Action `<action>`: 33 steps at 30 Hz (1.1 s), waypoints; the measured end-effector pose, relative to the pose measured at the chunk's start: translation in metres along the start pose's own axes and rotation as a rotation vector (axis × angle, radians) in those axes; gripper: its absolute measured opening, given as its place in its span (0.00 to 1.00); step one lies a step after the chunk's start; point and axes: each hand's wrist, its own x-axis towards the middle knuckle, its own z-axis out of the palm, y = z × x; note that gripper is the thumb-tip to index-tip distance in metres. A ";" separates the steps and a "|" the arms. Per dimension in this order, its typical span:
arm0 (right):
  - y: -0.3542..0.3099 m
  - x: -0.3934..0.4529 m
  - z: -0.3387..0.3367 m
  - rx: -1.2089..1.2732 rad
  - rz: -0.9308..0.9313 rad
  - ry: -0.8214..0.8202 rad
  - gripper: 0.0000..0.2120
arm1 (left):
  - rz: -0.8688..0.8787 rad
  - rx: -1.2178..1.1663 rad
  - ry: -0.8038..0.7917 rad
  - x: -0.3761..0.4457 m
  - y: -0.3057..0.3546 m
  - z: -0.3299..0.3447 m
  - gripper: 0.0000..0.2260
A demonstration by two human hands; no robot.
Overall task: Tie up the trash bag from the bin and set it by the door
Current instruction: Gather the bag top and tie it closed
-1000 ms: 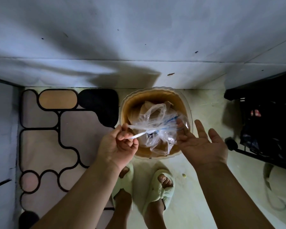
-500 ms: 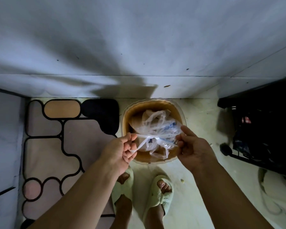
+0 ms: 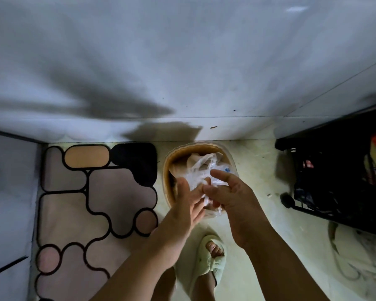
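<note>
Bare forearms, pale green fluffy slippers (image 3: 213, 260) below

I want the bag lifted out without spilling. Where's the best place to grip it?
Grip the trash bag probably by its gathered clear top, from above: that loose plastic bunches over the bin, where the left hand and right hand meet.

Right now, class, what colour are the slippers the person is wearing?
The slipper is pale green, seen in the head view, the only one; just one shows clearly.
</note>
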 end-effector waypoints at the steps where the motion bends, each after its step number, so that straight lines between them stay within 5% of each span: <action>1: -0.005 -0.004 0.000 -0.025 -0.007 0.010 0.17 | -0.023 -0.079 -0.023 -0.003 0.004 0.001 0.39; 5: -0.018 -0.021 0.003 -0.026 -0.036 0.003 0.14 | -0.007 -0.081 -0.024 -0.015 0.022 -0.005 0.31; 12: -0.045 -0.063 0.007 -0.023 -0.079 0.058 0.13 | 0.127 0.420 0.279 -0.034 0.055 -0.003 0.06; 22: -0.080 -0.164 -0.002 -0.006 -0.220 0.136 0.15 | 0.354 0.958 0.117 -0.105 0.091 0.029 0.13; 33: -0.049 -0.296 -0.078 0.291 -0.240 0.255 0.15 | 0.436 1.027 -0.099 -0.188 0.064 0.127 0.10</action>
